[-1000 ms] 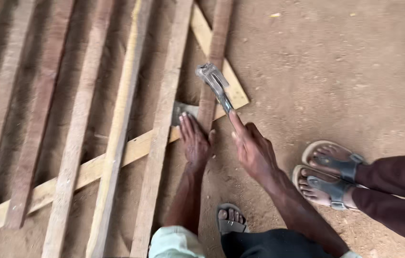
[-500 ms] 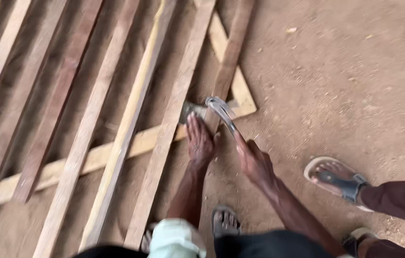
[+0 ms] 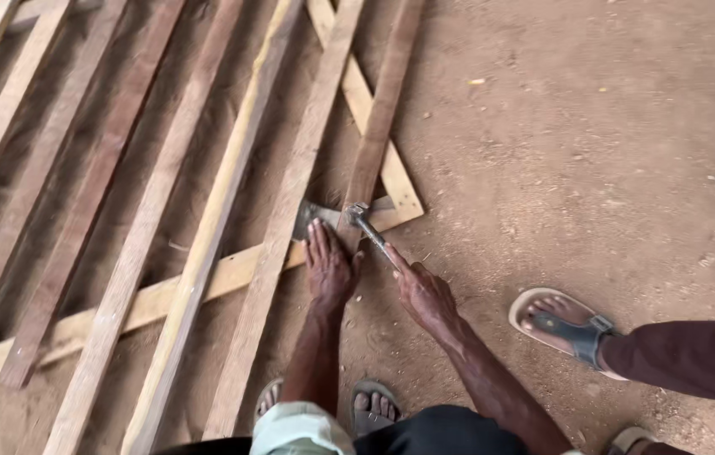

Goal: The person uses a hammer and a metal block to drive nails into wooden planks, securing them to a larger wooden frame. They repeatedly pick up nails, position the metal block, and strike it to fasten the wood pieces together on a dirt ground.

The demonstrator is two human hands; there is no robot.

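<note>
My right hand [image 3: 421, 291] grips the handle of a metal claw hammer [image 3: 365, 226], whose head rests on the lower end of a reddish wooden slat [image 3: 380, 118]. My left hand [image 3: 328, 265] lies flat, fingers together, on the pale cross plank [image 3: 163, 295] just left of the hammer head, next to a grey metal piece [image 3: 313, 216]. The slats lie side by side on the dirt floor across two pale planks that meet in a corner [image 3: 401, 206].
Several long slats [image 3: 206, 227] run diagonally over the left half. Brown dirt floor [image 3: 593, 143] spreads to the right. Another person's sandalled foot [image 3: 564, 324] and dark trouser leg stand at the lower right. My own sandalled feet [image 3: 370, 409] are at the bottom.
The hammer has swung down from a raised position onto the slat's end. My left hand stayed pressed on the cross plank. The view shifted, and the other person's feet moved right.
</note>
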